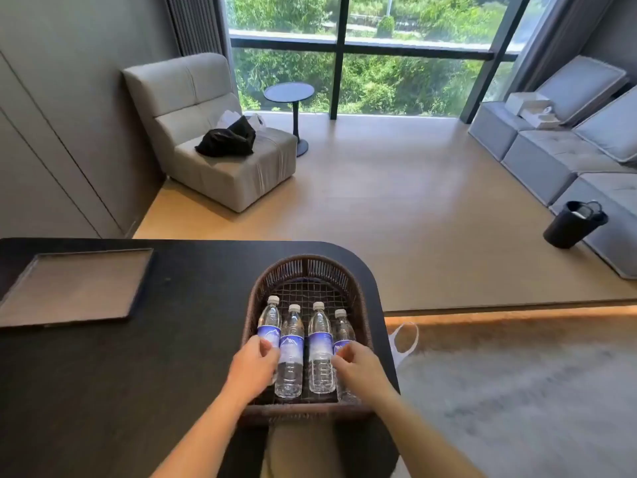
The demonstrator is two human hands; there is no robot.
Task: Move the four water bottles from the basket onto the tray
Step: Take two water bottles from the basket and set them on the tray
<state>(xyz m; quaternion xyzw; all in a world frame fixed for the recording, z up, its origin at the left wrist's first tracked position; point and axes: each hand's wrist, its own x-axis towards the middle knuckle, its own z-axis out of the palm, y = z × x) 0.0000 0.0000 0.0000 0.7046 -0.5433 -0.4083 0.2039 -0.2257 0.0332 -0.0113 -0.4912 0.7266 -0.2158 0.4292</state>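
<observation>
Now four clear bottles, blue labels, white caps; lying in basket.

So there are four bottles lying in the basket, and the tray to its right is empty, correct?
Not quite: the tray sits to the left of the basket, as the head view shows. The four bottles do lie in the basket, and the tray is empty.

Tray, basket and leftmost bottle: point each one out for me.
tray (74, 288): head view, bare middle of its floor.
basket (306, 267): head view, far woven wall.
leftmost bottle (270, 315): head view, clear shoulder above label.
</observation>
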